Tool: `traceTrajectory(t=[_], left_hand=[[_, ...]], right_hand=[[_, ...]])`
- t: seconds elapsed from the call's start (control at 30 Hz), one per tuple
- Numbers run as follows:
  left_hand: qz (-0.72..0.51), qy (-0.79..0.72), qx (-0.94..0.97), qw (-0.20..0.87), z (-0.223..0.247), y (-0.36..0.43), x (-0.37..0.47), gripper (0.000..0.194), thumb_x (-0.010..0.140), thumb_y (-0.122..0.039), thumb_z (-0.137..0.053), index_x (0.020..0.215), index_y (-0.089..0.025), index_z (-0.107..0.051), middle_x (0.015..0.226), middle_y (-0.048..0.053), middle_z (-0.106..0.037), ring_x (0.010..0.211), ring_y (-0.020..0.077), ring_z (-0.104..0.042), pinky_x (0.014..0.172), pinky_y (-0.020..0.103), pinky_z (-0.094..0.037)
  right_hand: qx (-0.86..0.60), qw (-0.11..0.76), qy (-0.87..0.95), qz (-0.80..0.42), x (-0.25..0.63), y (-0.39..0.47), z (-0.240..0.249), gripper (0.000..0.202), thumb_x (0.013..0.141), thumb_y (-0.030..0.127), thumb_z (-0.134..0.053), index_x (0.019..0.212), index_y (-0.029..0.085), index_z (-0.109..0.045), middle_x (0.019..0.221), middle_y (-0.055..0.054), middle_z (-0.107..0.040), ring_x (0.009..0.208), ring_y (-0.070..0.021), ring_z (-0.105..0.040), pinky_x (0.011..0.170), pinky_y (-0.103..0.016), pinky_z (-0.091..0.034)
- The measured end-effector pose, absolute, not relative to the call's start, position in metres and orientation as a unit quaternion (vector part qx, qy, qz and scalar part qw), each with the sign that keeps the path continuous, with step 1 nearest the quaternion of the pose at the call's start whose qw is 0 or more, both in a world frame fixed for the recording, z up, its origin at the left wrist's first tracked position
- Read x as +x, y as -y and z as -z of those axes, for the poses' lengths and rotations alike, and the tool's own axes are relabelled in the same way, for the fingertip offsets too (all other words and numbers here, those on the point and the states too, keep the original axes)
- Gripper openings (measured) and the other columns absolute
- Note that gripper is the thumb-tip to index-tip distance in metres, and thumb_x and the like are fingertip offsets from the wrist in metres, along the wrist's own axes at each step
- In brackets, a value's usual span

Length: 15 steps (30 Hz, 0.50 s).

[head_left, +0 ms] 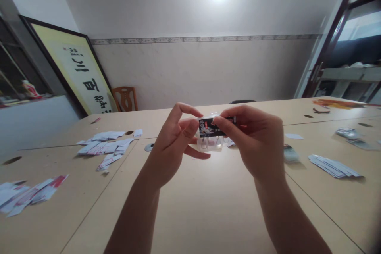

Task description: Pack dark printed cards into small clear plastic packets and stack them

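Observation:
In the middle of the view, above the table, my left hand (175,143) grips a small clear plastic case (210,143) by its left side, with the lower fingers behind it. Thin curved shapes show through the clear plastic, too small to name for sure. Across the front of the case lies a black printed card (208,127) with white and red lettering. Between thumb and bent fingers, my right hand (253,135) pinches the card's right end. Whether the card sits inside the case or only against it, I cannot tell.
Loose piles of white paper slips (104,147) lie on the left of the table (205,214), more slips (29,194) nearer me. On the right are a stack of slips (335,166), clear packets (291,154) and further packets (348,133). Behind stand a wooden chair (125,97) and a framed scroll (76,67).

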<state>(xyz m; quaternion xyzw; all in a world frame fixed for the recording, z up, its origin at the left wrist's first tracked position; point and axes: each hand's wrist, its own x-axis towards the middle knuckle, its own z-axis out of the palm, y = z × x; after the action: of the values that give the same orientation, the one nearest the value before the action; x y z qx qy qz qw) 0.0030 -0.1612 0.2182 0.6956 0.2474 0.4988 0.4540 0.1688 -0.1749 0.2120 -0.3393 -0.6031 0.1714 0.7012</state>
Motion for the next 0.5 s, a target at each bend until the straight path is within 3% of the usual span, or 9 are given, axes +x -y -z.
traceTrajectory(t=[0.5], left_hand=[[-0.496,-0.257,0.695,0.452,-0.2209,0.1642,0.0048,0.023,0.093,-0.044,-0.057,0.100,-0.025,-0.048,0.081,-0.003,-0.067,0.072,0.0172,-0.073,0.057,0.032,-0.065]], right_hand=[[-0.333,0.713,0.597,-0.157,0.1673,0.1714,-0.2102,0.011,0.076,0.026,-0.076,0.071,0.019,-0.069,0.057,0.002,-0.060,0.049,-0.0099,-0.053,0.040,-0.021,-0.037]])
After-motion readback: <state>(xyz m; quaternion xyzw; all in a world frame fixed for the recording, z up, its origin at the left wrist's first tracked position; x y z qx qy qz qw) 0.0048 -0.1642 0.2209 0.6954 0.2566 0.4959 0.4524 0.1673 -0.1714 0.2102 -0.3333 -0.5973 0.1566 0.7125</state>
